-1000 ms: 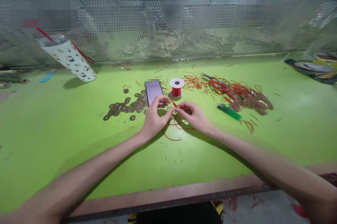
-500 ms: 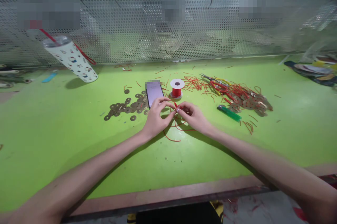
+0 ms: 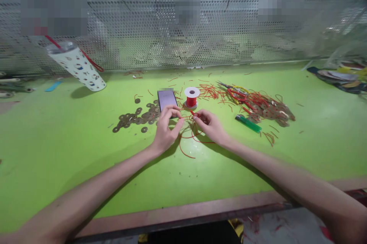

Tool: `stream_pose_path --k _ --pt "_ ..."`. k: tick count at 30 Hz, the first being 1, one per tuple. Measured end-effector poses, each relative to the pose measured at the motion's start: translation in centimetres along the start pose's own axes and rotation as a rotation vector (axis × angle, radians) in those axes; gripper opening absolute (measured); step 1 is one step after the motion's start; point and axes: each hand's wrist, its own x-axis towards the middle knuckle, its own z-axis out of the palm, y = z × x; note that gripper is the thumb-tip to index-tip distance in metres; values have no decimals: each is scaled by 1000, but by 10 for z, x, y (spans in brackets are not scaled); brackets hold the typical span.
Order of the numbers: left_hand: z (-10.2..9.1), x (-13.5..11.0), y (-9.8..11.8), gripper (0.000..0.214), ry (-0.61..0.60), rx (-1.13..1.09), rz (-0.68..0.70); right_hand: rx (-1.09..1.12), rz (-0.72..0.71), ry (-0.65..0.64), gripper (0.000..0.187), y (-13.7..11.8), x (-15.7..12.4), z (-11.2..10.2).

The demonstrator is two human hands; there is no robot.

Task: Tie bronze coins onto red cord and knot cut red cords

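Observation:
Between my hands runs a thin red cord [image 3: 187,137], its loose loops hanging over the green tabletop. My left hand [image 3: 168,127] pinches a strand of it between thumb and fingertips. Thumb and forefinger of my right hand [image 3: 208,123] are closed on the cord by a small red knotted bit; exactly what lies under those fingers is hidden. Just beyond the hands stands a spool of red cord [image 3: 191,100] with white ends. A phone [image 3: 167,100] lies behind my left hand, partly covered by it. Flat brown discs with holes [image 3: 132,117] are scattered to the left.
Right of my hands lie a green lighter [image 3: 248,123], scissors with red handles [image 3: 236,94], and a heap of discs with red cords [image 3: 269,108]. Red cord scraps [image 3: 210,91] are strewn behind. A patterned tumbler [image 3: 80,68] stands back left before a perforated metal screen [image 3: 129,26].
My left hand has drawn away leftward from my right, pulling a strand out between them. My right hand stays nearly in place with the cord.

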Motion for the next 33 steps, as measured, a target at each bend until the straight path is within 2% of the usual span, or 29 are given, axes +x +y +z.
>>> stream_pose_path --k 4,6,13,15,17,20,23,33 --pt "1 -1 -6 5 191 -166 -36 60 91 66 30 -2 4 -4" --pt "2 -1 -8 2 257 -182 2 87 117 97 32 -3 5 -5" --pt "1 -2 -2 19 289 163 163 25 66 178 30 3 5 -4" --pt "1 -4 2 21 249 189 195 5 67 191 30 5 5 -4" --pt "2 -4 5 23 152 157 175 4 71 177 30 5 5 -4" --pt "6 -4 6 31 -45 114 63 2 43 140 29 3 3 -3" --pt "10 -3 4 33 -170 56 -54 -11 -5 84 27 -1 0 -2" --pt "10 -1 4 15 -264 23 -213 -2 -47 -19 23 1 -4 0"
